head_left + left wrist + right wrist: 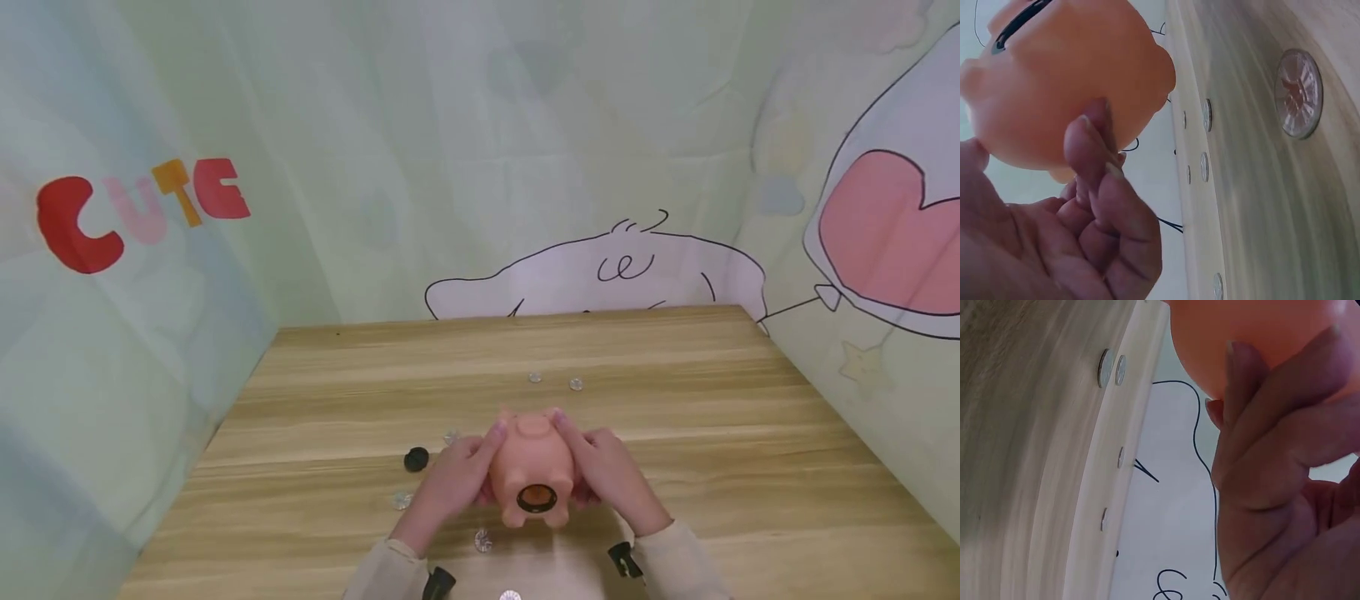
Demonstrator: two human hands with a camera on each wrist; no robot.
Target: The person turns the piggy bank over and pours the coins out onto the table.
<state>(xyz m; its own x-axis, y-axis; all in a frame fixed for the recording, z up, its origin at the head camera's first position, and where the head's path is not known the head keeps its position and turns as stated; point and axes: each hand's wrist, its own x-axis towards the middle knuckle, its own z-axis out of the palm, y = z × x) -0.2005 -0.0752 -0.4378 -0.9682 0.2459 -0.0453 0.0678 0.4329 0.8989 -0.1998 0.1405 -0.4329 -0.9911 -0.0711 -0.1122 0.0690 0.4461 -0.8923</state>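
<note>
Both hands hold a pink piggy bank [531, 454] above the table, tipped so that the dark-rimmed round opening [537, 498] in it faces the head camera. My left hand [459, 477] grips its left side, thumb on top and fingertips [1091, 140] against the body. On the opposite side my right hand [609, 468] grips it the same way, fingers [1291, 381] curled under the pink body. A round black plug [416, 459] lies on the table left of my left hand. Near the bank, a silvery coin [482, 541] rests below my left hand.
More coins lie scattered on the wooden table [337, 392]: one coin [402, 500] by the plug, another [510, 596] at the bottom edge, and two farther back, including a coin [576, 384]. Printed curtains [450, 167] rise along the table's back and sides.
</note>
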